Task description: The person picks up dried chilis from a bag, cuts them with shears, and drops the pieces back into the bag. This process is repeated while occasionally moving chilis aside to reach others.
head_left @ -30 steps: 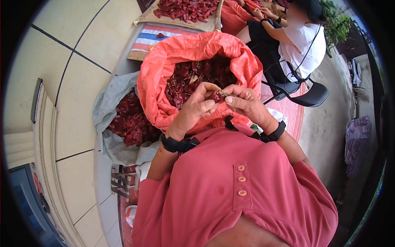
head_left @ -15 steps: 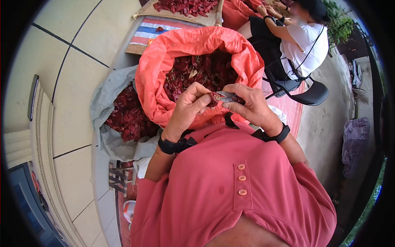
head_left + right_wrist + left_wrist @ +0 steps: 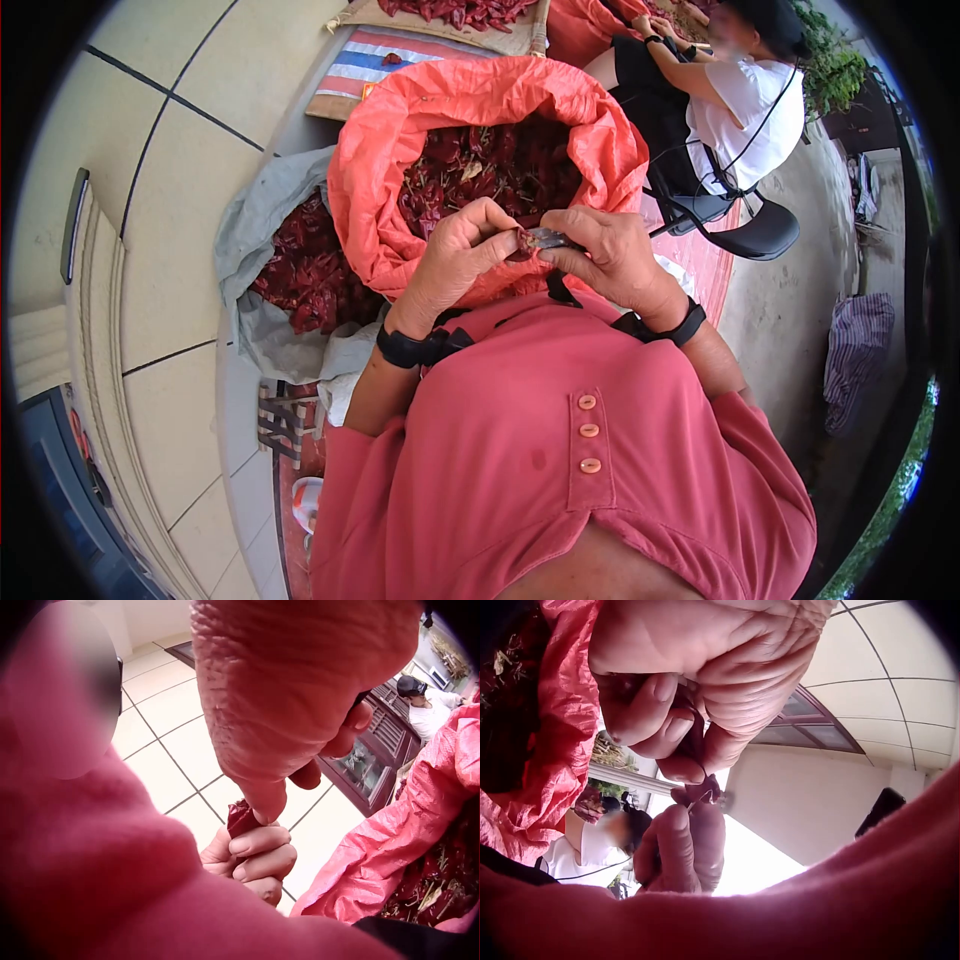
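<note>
In the head view my left hand (image 3: pixel 458 255) pinches a dried red chili pepper (image 3: pixel 521 247) between thumb and fingers. My right hand (image 3: pixel 618 255) grips a small metal-bladed cutter (image 3: pixel 547 238), its tip right at the chili's stem end. Most of the cutter is hidden inside the fingers. From the right wrist the chili (image 3: pixel 241 819) stands up out of the left fist, the right thumb close against its top. Both hands work above the near rim of a red woven sack (image 3: pixel 375 240) holding many dried chilies (image 3: pixel 470 165).
A grey-white sack (image 3: pixel 262 335) of red chilies stands at the left. Behind are a striped sheet (image 3: pixel 385 72) and a mat heaped with chilies (image 3: pixel 460 12). A person in a white shirt (image 3: pixel 745 125) sits at the back right on a black chair (image 3: pixel 755 230).
One second ago both hands met at the chili with the blade barely visible. The right hand then drew back slightly, showing the blade, which now meets the chili's end. The left hand still holds the chili.
</note>
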`<state>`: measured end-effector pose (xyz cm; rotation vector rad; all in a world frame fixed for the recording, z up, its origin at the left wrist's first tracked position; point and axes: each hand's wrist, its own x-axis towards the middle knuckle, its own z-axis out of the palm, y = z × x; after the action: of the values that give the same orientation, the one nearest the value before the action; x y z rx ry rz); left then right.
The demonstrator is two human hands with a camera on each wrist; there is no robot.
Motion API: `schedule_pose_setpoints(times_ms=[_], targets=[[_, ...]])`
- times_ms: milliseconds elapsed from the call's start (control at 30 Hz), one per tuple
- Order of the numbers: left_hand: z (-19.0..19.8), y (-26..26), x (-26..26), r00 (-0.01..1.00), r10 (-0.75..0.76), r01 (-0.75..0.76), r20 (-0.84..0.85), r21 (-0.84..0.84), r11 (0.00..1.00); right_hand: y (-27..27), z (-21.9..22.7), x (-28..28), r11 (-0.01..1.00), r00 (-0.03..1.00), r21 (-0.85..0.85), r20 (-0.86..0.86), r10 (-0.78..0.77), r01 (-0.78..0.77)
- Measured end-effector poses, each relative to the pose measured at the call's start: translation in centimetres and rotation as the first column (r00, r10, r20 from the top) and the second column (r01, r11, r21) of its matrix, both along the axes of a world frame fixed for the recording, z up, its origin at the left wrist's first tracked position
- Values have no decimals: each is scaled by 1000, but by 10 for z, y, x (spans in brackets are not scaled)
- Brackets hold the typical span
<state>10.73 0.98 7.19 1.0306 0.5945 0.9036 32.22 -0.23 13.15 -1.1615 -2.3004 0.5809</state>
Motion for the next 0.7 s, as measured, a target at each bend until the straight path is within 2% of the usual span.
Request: schedule_pose_setpoints(times_ms=[67, 133, 267, 467, 533, 567, 667, 700], targets=[[3, 0, 0, 1000, -14, 16, 18, -77, 997, -1, 5, -4, 984, 995, 175, 101, -25, 7], [3, 0, 2, 999, 5, -1, 36, -124, 992, -1, 6, -4, 982, 993, 190, 110, -42, 21], [5, 1, 2, 1000, -16, 15, -9, -109, 994, 1, 6, -4, 973, 995, 230, 96, -41, 18], [3, 2, 3, 997, -15, 11, -77, -54, 999, -1, 0, 1, 994, 996, 105, 91, -21, 12], [4, 2, 3, 994, -1, 0, -107, -8, 1000, -2, -2, 0, 999, 1000, 40, 0, -17, 17], [4, 2, 2, 996, -10, 7, -88, -29, 1000, -2, -3, -1, 1000, 999, 7, -46, -19, 19], [4, 3, 2, 999, -16, 13, -45, -78, 997, -1, -3, 2, 999, 1000, -35, -7, -22, 22], [4, 3, 3, 999, -3, 0, -40, -84, 996, -2, 0, 2, 988, 994, -136, -76, -77, 67]])
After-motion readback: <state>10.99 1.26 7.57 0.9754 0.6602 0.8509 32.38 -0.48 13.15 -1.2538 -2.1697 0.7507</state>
